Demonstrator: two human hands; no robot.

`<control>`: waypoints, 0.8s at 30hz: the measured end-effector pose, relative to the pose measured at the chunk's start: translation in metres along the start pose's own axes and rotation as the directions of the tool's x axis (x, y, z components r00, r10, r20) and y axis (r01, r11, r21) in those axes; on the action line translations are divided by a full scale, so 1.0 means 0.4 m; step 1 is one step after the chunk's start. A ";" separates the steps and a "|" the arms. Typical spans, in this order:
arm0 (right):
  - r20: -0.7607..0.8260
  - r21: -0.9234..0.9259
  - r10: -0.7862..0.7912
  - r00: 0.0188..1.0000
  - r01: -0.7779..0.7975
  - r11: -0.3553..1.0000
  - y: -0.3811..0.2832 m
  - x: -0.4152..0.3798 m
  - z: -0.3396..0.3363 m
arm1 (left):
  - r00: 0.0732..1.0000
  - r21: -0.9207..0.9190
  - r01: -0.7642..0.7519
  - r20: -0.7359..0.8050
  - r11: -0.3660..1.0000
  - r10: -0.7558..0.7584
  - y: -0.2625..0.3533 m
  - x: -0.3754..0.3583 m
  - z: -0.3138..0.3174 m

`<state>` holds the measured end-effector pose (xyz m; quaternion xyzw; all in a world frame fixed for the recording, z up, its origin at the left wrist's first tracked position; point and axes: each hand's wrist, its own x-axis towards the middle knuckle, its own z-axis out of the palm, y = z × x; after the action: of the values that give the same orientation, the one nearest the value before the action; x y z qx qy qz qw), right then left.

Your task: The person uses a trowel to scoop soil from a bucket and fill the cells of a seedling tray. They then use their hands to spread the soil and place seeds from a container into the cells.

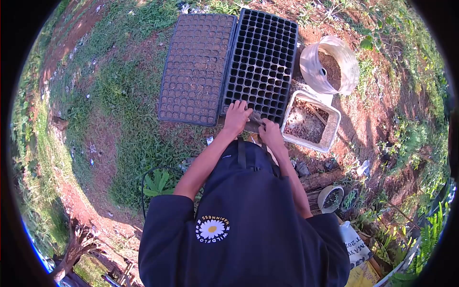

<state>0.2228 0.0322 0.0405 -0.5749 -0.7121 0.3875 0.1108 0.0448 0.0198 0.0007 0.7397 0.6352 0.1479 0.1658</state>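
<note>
At the near edge of an empty black seedling tray (260, 62), my left hand (237, 117) has its fingers bent over the lowest cells, with the thumb side toward the right. Just to its right, my right hand (271, 133) is closed with the fingertips together at the same edge. A small greyish piece (256, 117) shows between the two hands; its kind is too small to tell. Against the left side of the black tray lies a second seedling tray (193, 67), its cells filled with brown soil.
Right of the trays stand a pale rectangular basin (311, 144) with some soil and a stick in it, and an open translucent cylinder (351, 71). Nearer lie logs (322, 180), a small round pot (330, 200) and a printed sack (354, 244). Grass (124, 91) spreads left.
</note>
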 end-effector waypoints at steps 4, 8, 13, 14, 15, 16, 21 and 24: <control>-0.014 0.002 -0.015 1.000 0.015 1.000 0.031 0.017 0.029 | 1.000 -0.009 0.015 0.021 1.000 -0.015 0.002 0.003 -0.005; -0.027 -0.037 -0.047 0.999 0.046 0.998 0.012 0.009 0.022 | 1.000 -0.016 0.010 0.026 1.000 -0.009 0.001 0.002 -0.005; -0.022 0.018 0.000 1.000 0.000 1.000 0.016 0.024 0.029 | 1.000 -0.016 0.006 0.014 1.000 -0.005 0.002 0.003 -0.006; -0.022 -0.013 -0.008 1.000 0.007 1.000 0.017 0.025 0.030 | 1.000 -0.008 0.003 0.013 1.000 -0.003 0.002 0.004 -0.006; -0.022 -0.045 -0.015 1.000 0.014 0.999 0.017 0.024 0.031 | 1.000 -0.001 0.001 0.014 1.000 -0.001 0.003 0.003 -0.005; -0.021 -0.045 -0.014 1.000 0.013 0.999 0.017 0.024 0.032 | 1.000 -0.001 0.002 0.015 1.000 -0.002 0.002 0.002 -0.004; -0.024 -0.028 -0.009 1.000 0.008 1.000 0.008 0.026 0.029 | 1.000 0.004 0.001 0.019 1.000 -0.001 0.002 0.004 -0.005; -0.030 0.023 -0.007 1.000 0.008 1.000 0.006 0.025 0.035 | 1.000 0.014 0.000 0.026 1.000 0.000 0.003 0.004 -0.007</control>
<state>0.2132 0.0356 0.0265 -0.5766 -0.7079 0.3868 0.1294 0.0447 0.0212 0.0036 0.7426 0.6340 0.1339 0.1691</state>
